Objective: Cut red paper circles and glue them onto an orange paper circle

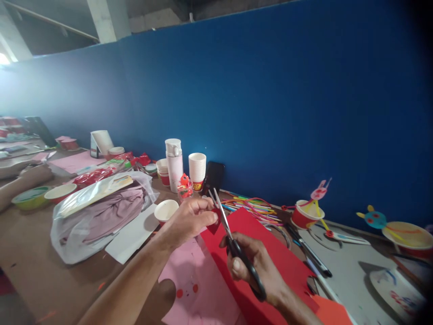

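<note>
Between the thumb and fingers of my left hand (194, 216) is a small piece of red paper (213, 224). My right hand (253, 259) grips black-handled scissors (228, 225), whose blades point up and stand slightly apart beside that piece. Below my hands lies a large red paper sheet (243, 253). It partly covers a pink paper sheet (206, 289) that has two orange-red dots and a curved cut-out edge.
A paper cup (166, 211), white bottle (175, 167) and cup stack (197, 169) stand ahead. Colored pipe cleaners (253, 207) lie by the blue wall. Decorated cups (306, 214) are on the right, a plastic bag (104, 216) on the left. Another person's arm (20, 185) reaches in at far left.
</note>
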`<state>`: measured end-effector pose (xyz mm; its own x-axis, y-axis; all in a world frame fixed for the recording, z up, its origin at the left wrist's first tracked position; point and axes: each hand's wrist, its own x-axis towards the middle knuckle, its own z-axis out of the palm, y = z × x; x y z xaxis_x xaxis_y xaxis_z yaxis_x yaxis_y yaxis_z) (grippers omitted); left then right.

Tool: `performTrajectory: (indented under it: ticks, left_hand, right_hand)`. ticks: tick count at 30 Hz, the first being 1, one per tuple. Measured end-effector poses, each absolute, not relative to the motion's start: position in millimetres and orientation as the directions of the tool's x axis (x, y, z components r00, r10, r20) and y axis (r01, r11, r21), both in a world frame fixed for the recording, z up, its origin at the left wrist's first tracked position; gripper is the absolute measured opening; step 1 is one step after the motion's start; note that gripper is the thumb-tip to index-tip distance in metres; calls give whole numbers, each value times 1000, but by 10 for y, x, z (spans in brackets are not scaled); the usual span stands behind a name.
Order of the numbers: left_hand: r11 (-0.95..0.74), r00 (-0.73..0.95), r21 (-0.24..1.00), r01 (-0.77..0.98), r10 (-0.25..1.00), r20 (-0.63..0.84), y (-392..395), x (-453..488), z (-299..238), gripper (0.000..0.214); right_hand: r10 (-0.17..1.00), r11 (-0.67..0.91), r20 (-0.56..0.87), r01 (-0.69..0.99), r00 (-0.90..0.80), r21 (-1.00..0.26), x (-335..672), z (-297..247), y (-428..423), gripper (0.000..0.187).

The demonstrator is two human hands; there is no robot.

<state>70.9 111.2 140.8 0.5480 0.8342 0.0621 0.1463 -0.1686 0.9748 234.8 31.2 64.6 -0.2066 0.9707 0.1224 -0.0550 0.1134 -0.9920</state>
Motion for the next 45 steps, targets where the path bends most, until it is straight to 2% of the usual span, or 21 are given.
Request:
performTrajectory:
  ticks: [5, 12, 18, 24, 33, 45]
  left_hand:
    - [-154, 570, 975, 158, 821, 37, 1143, 681, 1400, 17]
    - [-150, 597, 976, 160, 802, 26, 1176, 650, 1386, 12]
    - [-161, 601, 954, 254, 799, -25, 1194, 651, 1415, 14]
    - [-130, 582, 960, 249, 812, -41, 1181, 660, 1451, 12]
    - [-208, 588, 965, 158, 805, 77, 1165, 698, 1416, 17]
    - [-116, 564, 984, 139, 825, 17, 1143, 682, 1429, 22]
  right_hand:
    - [964, 146, 132, 45, -229, -988, 2360, 688, 314, 41]
    - [963, 141, 119, 76, -242, -987, 2379, 693, 315, 38]
    - [971, 117, 91, 110, -221, -987, 2372, 743, 319, 39]
    - [974, 106, 91, 61, -208, -993, 2358, 755, 319, 39]
    - [975, 80, 105, -132, -198, -988, 2359, 674, 325, 40]
    - [956, 159, 155, -2, -250, -987, 2375, 657, 321, 39]
